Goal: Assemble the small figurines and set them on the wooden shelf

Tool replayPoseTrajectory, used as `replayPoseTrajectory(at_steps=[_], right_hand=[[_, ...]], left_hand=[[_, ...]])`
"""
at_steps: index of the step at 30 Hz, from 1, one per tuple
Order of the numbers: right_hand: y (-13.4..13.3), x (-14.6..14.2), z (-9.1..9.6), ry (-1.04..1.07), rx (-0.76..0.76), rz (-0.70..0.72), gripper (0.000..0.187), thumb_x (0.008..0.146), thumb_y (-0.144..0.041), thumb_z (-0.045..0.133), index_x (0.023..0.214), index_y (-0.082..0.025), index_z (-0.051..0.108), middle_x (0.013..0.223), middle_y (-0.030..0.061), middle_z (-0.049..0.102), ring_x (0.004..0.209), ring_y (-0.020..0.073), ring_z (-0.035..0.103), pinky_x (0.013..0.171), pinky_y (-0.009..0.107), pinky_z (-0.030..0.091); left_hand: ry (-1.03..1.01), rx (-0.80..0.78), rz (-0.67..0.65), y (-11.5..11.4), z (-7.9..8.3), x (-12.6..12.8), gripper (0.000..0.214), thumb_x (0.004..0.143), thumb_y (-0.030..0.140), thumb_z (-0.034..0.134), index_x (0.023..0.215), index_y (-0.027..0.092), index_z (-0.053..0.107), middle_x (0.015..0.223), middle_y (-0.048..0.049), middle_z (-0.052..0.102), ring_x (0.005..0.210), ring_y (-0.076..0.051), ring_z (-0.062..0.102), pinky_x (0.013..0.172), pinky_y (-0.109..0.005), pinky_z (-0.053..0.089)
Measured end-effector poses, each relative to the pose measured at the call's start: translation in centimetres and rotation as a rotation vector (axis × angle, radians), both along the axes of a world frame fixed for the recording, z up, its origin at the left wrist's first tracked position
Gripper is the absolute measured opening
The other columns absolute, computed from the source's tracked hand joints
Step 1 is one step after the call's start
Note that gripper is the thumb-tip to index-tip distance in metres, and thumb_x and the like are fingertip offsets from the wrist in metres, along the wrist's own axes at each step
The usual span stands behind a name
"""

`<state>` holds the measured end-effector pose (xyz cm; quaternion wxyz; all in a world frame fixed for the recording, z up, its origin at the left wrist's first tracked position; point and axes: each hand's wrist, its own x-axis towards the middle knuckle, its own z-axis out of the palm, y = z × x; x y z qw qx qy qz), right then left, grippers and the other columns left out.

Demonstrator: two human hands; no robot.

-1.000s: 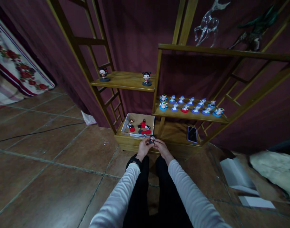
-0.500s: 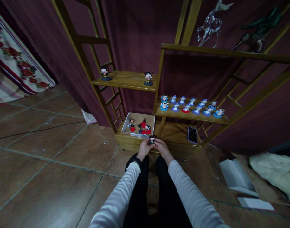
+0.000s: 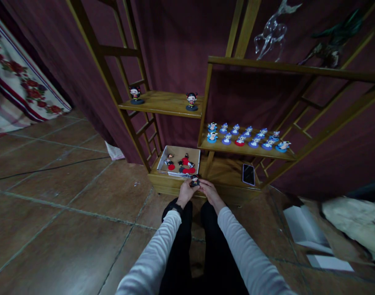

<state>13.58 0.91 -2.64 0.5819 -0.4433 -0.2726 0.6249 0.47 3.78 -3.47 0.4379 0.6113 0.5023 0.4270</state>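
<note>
Between my two hands, just in front of the box, is a small black-haired figurine (image 3: 195, 180) on a dark base, held upright. My left hand (image 3: 186, 192) grips it from the left, with a dark band at the wrist. From the other side, the fingers of my right hand (image 3: 209, 190) close on its base. Behind it stands an open cardboard box (image 3: 178, 150) with several red and black figurines (image 3: 187, 162) lying in it. Two similar figurines, one at the left (image 3: 135, 95) and one at the right (image 3: 191, 101), stand on the shelf above.
The wooden shelf unit (image 3: 162, 102) holds rows of blue and purple figurines (image 3: 248, 132) on its right shelf. A phone (image 3: 248, 174) lies on the bottom board. A glass deer (image 3: 271, 35) stands high up. White packaging (image 3: 307, 229) lies on the floor at the right.
The figurine in my hands has shifted slightly left and tilted a little. My hands are otherwise almost in the same place.
</note>
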Motion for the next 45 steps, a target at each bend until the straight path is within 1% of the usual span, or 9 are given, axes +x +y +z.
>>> replayPoseTrajectory(at_steps=[2,6,10,17,23,30,34,40,45], right_hand=[[-0.04,0.00,0.01,-0.004,0.004,-0.003,0.038,0.054,-0.033,0.075,0.088,-0.017,0.068,0.089,0.0062,0.070,0.080,0.0185,0.063,0.079,0.036,0.048],[-0.10,0.02,0.05,-0.024,0.007,-0.004,0.039,0.054,-0.033,0.076,0.089,-0.018,0.068,0.088,0.0059,0.070,0.079,0.0181,0.063,0.078,0.036,0.048],[-0.11,0.04,0.15,-0.050,-0.011,0.000,0.041,0.054,-0.034,0.076,0.091,-0.018,0.068,0.087,0.0057,0.070,0.076,0.0168,0.063,0.077,0.034,0.048],[0.00,-0.02,0.28,-0.046,-0.052,0.009,0.036,0.056,-0.036,0.075,0.087,-0.018,0.067,0.076,0.0033,0.069,0.067,0.0144,0.063,0.072,0.032,0.049],[0.05,0.04,0.14,-0.067,-0.064,0.017,0.034,0.058,-0.035,0.074,0.087,-0.018,0.066,0.075,0.0030,0.068,0.066,0.0138,0.062,0.070,0.031,0.049],[0.09,0.17,0.18,-0.079,-0.079,0.032,0.037,0.058,-0.036,0.073,0.090,-0.019,0.066,0.070,0.0016,0.067,0.061,0.0119,0.060,0.066,0.028,0.048],[0.23,0.19,-0.07,-0.079,-0.090,0.032,0.039,0.058,-0.036,0.073,0.091,-0.018,0.065,0.068,0.0014,0.067,0.060,0.0113,0.059,0.064,0.027,0.047],[0.29,0.20,-0.28,-0.072,-0.075,0.035,0.038,0.058,-0.037,0.073,0.090,-0.018,0.065,0.070,0.0016,0.066,0.059,0.0111,0.058,0.064,0.027,0.047],[0.17,0.15,-0.09,-0.066,-0.068,0.025,0.038,0.058,-0.036,0.073,0.090,-0.019,0.065,0.065,-0.0008,0.064,0.056,0.0097,0.056,0.065,0.027,0.047]], left_hand=[[-0.010,-0.009,-0.002,0.03,-0.11,-0.04,0.028,0.058,0.018,0.071,0.085,0.014,0.066,0.077,-0.0044,0.068,0.074,-0.018,0.062,0.071,-0.029,0.048],[-0.071,0.006,-0.046,0.16,-0.32,-0.12,0.029,0.060,0.021,0.071,0.088,0.013,0.065,0.080,-0.0059,0.068,0.075,-0.018,0.063,0.072,-0.030,0.048],[-0.129,-0.014,-0.082,0.24,-0.15,-0.14,0.031,0.061,0.022,0.071,0.089,0.013,0.064,0.083,-0.0063,0.069,0.077,-0.019,0.063,0.074,-0.030,0.048],[-0.140,-0.029,-0.068,0.39,-0.16,-0.12,0.029,0.058,0.018,0.071,0.085,0.013,0.064,0.081,-0.0055,0.068,0.077,-0.018,0.063,0.073,-0.030,0.048],[-0.124,0.002,-0.053,0.36,-0.41,-0.08,0.034,0.058,0.017,0.072,0.090,0.013,0.062,0.084,-0.0062,0.068,0.075,-0.017,0.062,0.071,-0.029,0.048],[-0.152,-0.037,-0.025,0.04,0.19,0.11,0.035,0.055,0.017,0.074,0.088,0.014,0.063,0.084,-0.0056,0.068,0.079,-0.019,0.063,0.076,-0.031,0.048],[-0.166,-0.050,-0.019,-0.09,0.39,0.12,0.035,0.055,0.017,0.074,0.088,0.013,0.064,0.084,-0.0060,0.068,0.078,-0.019,0.063,0.076,-0.031,0.048],[-0.160,-0.050,-0.032,0.14,0.00,0.05,0.035,0.056,0.019,0.074,0.089,0.013,0.063,0.086,-0.0065,0.068,0.077,-0.018,0.063,0.074,-0.030,0.049],[-0.161,-0.027,-0.046,0.20,-0.08,0.02,0.036,0.058,0.020,0.073,0.092,0.013,0.063,0.089,-0.0067,0.068,0.077,-0.017,0.062,0.074,-0.029,0.049]])
